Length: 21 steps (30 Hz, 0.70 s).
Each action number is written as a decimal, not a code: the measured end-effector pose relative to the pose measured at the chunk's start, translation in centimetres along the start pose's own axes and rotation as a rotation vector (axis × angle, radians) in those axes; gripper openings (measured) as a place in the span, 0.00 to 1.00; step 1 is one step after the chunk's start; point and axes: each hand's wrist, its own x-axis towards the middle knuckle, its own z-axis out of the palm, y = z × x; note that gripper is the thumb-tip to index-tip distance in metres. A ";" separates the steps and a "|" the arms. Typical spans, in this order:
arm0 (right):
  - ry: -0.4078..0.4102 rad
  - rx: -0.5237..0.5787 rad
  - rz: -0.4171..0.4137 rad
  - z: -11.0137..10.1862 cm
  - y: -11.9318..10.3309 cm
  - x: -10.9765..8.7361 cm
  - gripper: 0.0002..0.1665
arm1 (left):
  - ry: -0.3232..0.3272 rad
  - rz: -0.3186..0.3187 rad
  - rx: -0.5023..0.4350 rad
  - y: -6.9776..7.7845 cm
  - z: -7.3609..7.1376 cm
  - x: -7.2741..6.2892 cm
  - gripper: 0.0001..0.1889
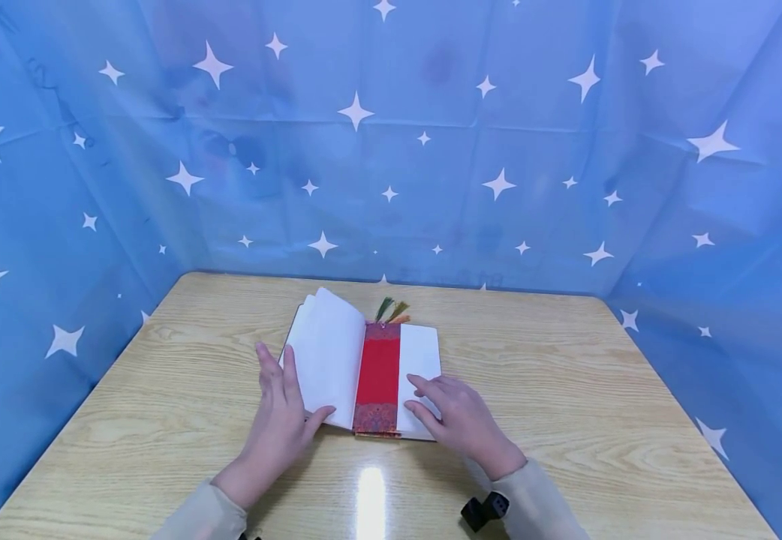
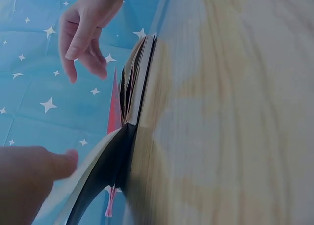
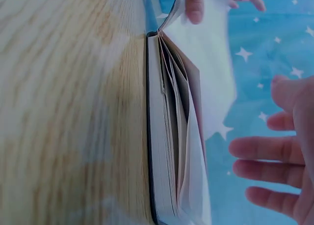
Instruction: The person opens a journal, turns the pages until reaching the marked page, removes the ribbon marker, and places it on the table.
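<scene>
An open notebook with blank white pages (image 1: 326, 352) lies on the table. Along its fold is a red bookmark (image 1: 377, 371) with patterned ends and green, brown and orange tassels (image 1: 391, 309) beyond the top edge. My left hand (image 1: 279, 409) is at the left pages, its fingers extended and its thumb over the lower page. The left side curves up off the table in the left wrist view, where the left thumb (image 2: 61, 165) shows. Over the right page, my right hand (image 1: 455, 412) hovers with loosely bent fingers, holding nothing. Loose sheets (image 3: 184, 117) fan out under the bookmark.
The notebook lies around the middle of a light wooden table (image 1: 566, 390). A blue curtain (image 1: 431, 150) with white stars hangs behind the table and along both sides. A black device (image 1: 484, 511) is on the right wrist.
</scene>
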 end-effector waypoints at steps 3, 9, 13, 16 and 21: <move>-0.010 0.009 0.036 0.2 0.0 -0.1 0.23 | -0.025 -0.005 0.075 -0.2 -0.1 -0.1 0.66; -0.054 0.024 0.152 0.3 -0.4 0.3 0.23 | -0.243 -0.029 0.207 -0.6 -0.3 -0.2 0.58; -0.105 0.051 0.257 0.5 -0.6 0.6 0.23 | -0.404 -0.044 0.200 -0.7 -0.4 -0.3 0.45; -0.118 0.076 0.317 0.7 -0.7 0.9 0.22 | -0.483 -0.049 0.153 -0.8 -0.5 -0.4 0.36; -0.132 0.108 0.385 1.3 -0.6 1.3 0.21 | -0.551 -0.047 0.122 -0.9 -0.3 -0.6 0.30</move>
